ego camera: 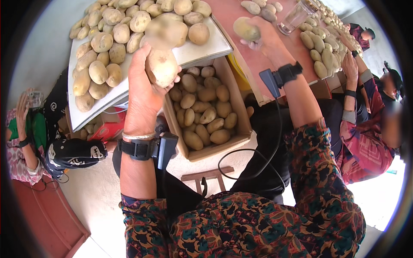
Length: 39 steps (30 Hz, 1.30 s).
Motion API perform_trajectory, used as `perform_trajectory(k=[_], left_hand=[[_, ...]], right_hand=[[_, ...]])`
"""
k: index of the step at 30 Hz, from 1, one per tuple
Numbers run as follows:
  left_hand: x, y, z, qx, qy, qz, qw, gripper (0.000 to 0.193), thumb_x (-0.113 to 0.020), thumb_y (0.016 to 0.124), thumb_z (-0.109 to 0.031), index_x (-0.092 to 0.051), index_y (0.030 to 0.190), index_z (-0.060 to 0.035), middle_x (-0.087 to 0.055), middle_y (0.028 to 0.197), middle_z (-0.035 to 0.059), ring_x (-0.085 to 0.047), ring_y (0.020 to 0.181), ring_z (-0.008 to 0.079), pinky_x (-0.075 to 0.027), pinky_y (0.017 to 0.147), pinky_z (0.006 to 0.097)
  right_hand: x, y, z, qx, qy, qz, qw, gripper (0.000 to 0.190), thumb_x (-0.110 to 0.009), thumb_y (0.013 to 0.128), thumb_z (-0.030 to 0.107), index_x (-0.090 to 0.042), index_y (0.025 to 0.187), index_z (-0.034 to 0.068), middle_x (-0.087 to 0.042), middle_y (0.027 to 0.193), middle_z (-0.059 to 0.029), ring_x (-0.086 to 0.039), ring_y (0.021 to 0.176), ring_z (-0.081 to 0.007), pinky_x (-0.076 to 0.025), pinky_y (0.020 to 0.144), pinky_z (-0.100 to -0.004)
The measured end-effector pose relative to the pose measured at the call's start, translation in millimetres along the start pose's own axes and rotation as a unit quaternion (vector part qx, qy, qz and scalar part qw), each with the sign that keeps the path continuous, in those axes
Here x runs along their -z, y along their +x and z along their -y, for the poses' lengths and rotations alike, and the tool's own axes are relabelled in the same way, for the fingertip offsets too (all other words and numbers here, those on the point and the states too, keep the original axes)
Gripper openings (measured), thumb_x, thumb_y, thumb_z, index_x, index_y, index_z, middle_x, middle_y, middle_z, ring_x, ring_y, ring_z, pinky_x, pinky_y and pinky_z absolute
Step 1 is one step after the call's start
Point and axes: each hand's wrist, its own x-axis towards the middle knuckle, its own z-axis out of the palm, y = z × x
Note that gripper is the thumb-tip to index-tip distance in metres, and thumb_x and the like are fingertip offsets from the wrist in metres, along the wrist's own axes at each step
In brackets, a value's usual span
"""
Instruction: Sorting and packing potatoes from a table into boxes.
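Observation:
A large pale potato (162, 69) rests in the grip of my left hand (142, 84), at the front edge of a white tabletop (193, 53). Part of the potato pile (121, 34) lies just beyond that hand, with a blurred patch over some of it. My right hand (266, 37), over the red tabletop (232, 16), has its fingers around a greenish-yellow potato (246, 29). Below and between my arms stands an open cardboard box (184, 151) holding many potatoes (206, 113).
A clear lidded jar (295, 17) stands right of my right hand. Several small potatoes (258, 7) lie beyond it, and another pile (322, 48) is farther right. A black cable (222, 171) loops from my right wrist device. People sit on both sides; a wooden stool (208, 174) is below.

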Motion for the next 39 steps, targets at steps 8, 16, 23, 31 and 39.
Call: perform_trajectory(k=[8,16,23,31,39], left_hand=[[-4.8,2.9,24.2,0.022,0.186,0.089,0.978,0.051,-0.068,0.082,-0.043,-0.058,0.11,-0.0009,-0.065,0.087,0.01,-0.066,0.066,0.0193,-0.052,0.049,0.0281],[-15.7,-1.7,112.6,0.294,0.065,0.014,0.954,0.048,-0.061,0.082,-0.055,-0.053,0.098,-0.011,-0.057,0.066,0.0124,-0.055,0.048,0.0232,-0.034,0.036,0.0259],[5.3,20.9,130.9,0.237,0.115,-0.112,0.958,0.044,-0.056,0.087,-0.049,-0.052,0.107,-0.0097,-0.06,0.089,0.0106,-0.06,0.065,0.0254,-0.044,0.048,0.0279],[-7.8,13.9,104.3,0.162,0.045,-0.136,0.976,0.041,-0.048,0.093,-0.031,-0.05,0.117,0.002,-0.063,0.098,0.0158,-0.063,0.076,0.0227,-0.05,0.061,0.0292],[-29.8,-2.9,60.9,-0.062,0.018,0.027,0.998,0.062,-0.041,0.098,-0.049,-0.046,0.124,0.0072,-0.064,0.102,0.0172,-0.063,0.082,0.019,-0.048,0.068,0.0269]], right_hand=[[-16.2,-76.5,18.6,0.054,0.301,0.116,0.945,0.04,-0.055,0.092,0.035,-0.057,0.109,-0.001,-0.065,0.088,-0.0085,-0.063,0.07,-0.0176,-0.043,0.051,-0.0224],[-19.8,-75.4,17.7,0.098,0.214,0.176,0.956,0.044,-0.048,0.094,0.038,-0.06,0.107,-0.003,-0.067,0.078,-0.0097,-0.06,0.053,-0.0184,-0.042,0.043,-0.0224],[-20.6,-74.9,18.4,0.091,0.189,0.19,0.959,0.045,-0.042,0.097,0.038,-0.06,0.105,-0.003,-0.065,0.077,-0.0098,-0.058,0.052,-0.0169,-0.039,0.042,-0.0223],[-23.1,-73.0,13.3,0.136,0.1,0.212,0.963,0.042,-0.049,0.094,0.04,-0.056,0.108,0.001,-0.061,0.08,-0.008,-0.058,0.06,-0.0158,-0.037,0.049,-0.0231],[-59.6,-94.7,12.6,0.136,0.004,0.146,0.98,0.056,-0.047,0.095,0.047,-0.053,0.119,-0.003,-0.06,0.078,-0.0063,-0.05,0.049,-0.0085,-0.039,0.044,-0.019]])
